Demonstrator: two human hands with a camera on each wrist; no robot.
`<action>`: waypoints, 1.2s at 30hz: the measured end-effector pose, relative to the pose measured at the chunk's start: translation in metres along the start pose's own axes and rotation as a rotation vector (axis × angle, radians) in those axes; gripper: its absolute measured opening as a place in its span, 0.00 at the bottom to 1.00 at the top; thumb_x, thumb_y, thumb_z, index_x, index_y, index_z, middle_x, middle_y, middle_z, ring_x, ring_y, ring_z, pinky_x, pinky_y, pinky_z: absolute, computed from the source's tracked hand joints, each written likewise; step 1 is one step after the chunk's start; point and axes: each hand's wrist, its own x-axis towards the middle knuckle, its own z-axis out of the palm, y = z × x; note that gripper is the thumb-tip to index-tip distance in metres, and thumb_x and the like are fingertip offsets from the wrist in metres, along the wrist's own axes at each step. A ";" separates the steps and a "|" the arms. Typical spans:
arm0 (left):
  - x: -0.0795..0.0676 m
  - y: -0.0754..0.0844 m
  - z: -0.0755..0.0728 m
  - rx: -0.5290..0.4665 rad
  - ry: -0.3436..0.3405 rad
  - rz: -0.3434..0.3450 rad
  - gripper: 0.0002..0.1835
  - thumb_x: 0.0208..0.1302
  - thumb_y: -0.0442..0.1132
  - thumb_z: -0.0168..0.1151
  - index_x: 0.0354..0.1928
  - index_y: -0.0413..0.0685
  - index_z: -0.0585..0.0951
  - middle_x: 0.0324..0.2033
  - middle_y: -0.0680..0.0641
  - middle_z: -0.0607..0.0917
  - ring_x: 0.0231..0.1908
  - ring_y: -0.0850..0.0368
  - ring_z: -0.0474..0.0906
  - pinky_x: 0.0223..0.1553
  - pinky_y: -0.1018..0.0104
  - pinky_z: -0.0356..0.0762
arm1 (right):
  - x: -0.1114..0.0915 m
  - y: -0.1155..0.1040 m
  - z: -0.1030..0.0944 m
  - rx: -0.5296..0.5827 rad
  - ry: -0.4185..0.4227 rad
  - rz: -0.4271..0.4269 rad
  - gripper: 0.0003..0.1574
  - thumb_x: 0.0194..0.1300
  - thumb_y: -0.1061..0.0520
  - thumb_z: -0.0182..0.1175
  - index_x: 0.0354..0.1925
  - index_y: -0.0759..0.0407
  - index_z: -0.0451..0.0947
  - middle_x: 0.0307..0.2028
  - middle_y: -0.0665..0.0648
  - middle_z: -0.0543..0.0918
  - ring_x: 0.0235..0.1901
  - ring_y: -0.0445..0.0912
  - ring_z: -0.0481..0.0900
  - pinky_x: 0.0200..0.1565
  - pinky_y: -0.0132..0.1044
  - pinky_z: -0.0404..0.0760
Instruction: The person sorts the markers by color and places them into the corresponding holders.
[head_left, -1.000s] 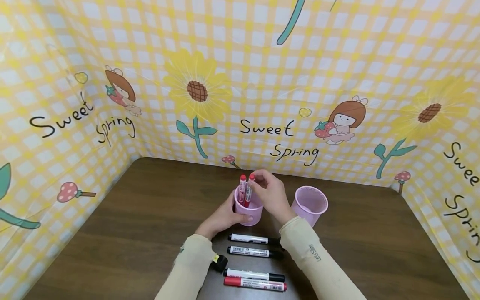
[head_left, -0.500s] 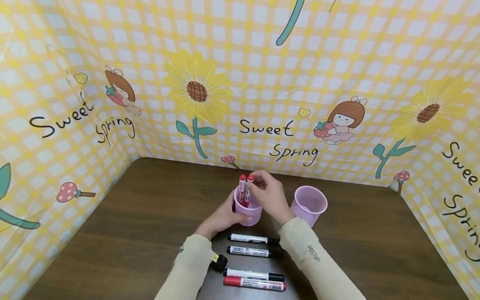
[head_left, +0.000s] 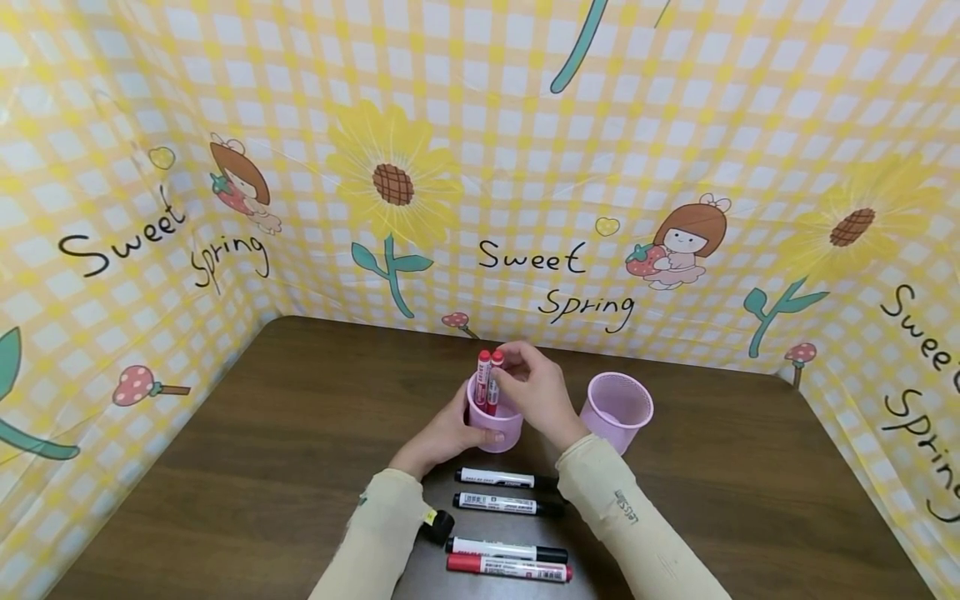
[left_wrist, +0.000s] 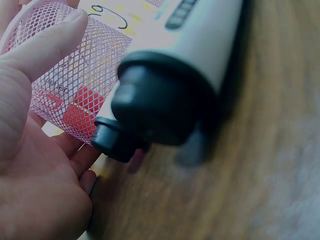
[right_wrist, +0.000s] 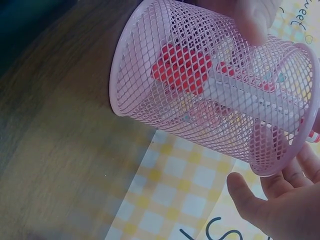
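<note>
Left hand (head_left: 447, 429) is wrapped round the pink mesh cup (head_left: 504, 434) and right hand (head_left: 542, 393) pinches a red marker (head_left: 492, 388) inside it, so imo just brace the cup and seat the marker gently before letting go.

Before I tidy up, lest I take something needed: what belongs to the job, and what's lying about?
In the job:
cup, in the left hand
two red markers in it, one pinched by the right hand

Lying about, perhaps needed later:
other cup
three black markers
third red marker

free: left tabletop (head_left: 225, 450) | obstacles: held cup (head_left: 510, 431), nearside markers (head_left: 495, 503), right cup (head_left: 609, 432)
</note>
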 end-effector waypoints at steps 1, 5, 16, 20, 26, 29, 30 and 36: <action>0.000 0.000 0.000 0.002 0.000 0.001 0.55 0.56 0.35 0.76 0.79 0.51 0.50 0.68 0.42 0.67 0.64 0.44 0.66 0.65 0.46 0.64 | 0.000 0.000 0.000 -0.001 0.000 0.002 0.14 0.64 0.60 0.69 0.49 0.55 0.81 0.40 0.51 0.84 0.41 0.46 0.81 0.45 0.41 0.82; 0.000 0.000 0.000 0.006 0.000 0.005 0.55 0.56 0.35 0.76 0.79 0.51 0.51 0.68 0.42 0.68 0.64 0.44 0.66 0.65 0.45 0.64 | 0.000 -0.001 0.000 -0.005 0.002 0.006 0.15 0.64 0.61 0.70 0.50 0.55 0.81 0.40 0.51 0.84 0.41 0.45 0.81 0.45 0.41 0.82; 0.000 0.002 0.002 0.035 0.020 -0.004 0.56 0.56 0.36 0.77 0.80 0.49 0.49 0.68 0.41 0.68 0.64 0.44 0.67 0.65 0.44 0.63 | -0.010 -0.007 -0.015 0.007 0.012 0.015 0.27 0.62 0.55 0.73 0.57 0.57 0.78 0.47 0.54 0.84 0.51 0.53 0.80 0.55 0.50 0.78; -0.002 0.000 0.000 0.045 0.034 -0.009 0.57 0.55 0.37 0.77 0.80 0.48 0.49 0.69 0.40 0.68 0.64 0.43 0.67 0.66 0.43 0.62 | -0.025 -0.011 -0.025 -0.012 0.010 0.040 0.30 0.61 0.57 0.74 0.60 0.54 0.77 0.51 0.58 0.83 0.57 0.56 0.78 0.59 0.55 0.73; -0.001 -0.004 0.000 0.042 0.060 -0.007 0.59 0.53 0.36 0.78 0.80 0.48 0.49 0.70 0.41 0.67 0.65 0.44 0.66 0.67 0.44 0.59 | -0.067 -0.006 -0.042 -0.027 -0.009 0.039 0.28 0.59 0.59 0.75 0.57 0.55 0.79 0.46 0.57 0.83 0.50 0.50 0.81 0.56 0.53 0.76; -0.001 -0.005 0.001 0.053 0.068 -0.014 0.58 0.53 0.36 0.78 0.80 0.48 0.50 0.69 0.41 0.68 0.64 0.45 0.66 0.67 0.45 0.60 | -0.095 0.001 -0.052 -0.086 -0.059 0.024 0.17 0.58 0.59 0.75 0.46 0.52 0.82 0.36 0.48 0.83 0.38 0.44 0.81 0.45 0.43 0.80; -0.001 -0.005 0.001 0.055 0.069 -0.015 0.58 0.53 0.36 0.78 0.80 0.47 0.50 0.69 0.41 0.68 0.64 0.45 0.66 0.67 0.45 0.60 | -0.104 0.004 -0.055 -0.114 -0.093 0.012 0.14 0.59 0.59 0.75 0.42 0.51 0.82 0.33 0.45 0.82 0.35 0.41 0.80 0.41 0.40 0.80; 0.003 -0.005 0.002 0.049 0.056 -0.009 0.59 0.53 0.35 0.78 0.80 0.46 0.48 0.71 0.39 0.64 0.67 0.43 0.63 0.69 0.44 0.55 | -0.152 0.016 -0.072 -0.357 -0.374 -0.203 0.11 0.60 0.57 0.73 0.32 0.44 0.79 0.28 0.34 0.75 0.29 0.31 0.73 0.32 0.28 0.75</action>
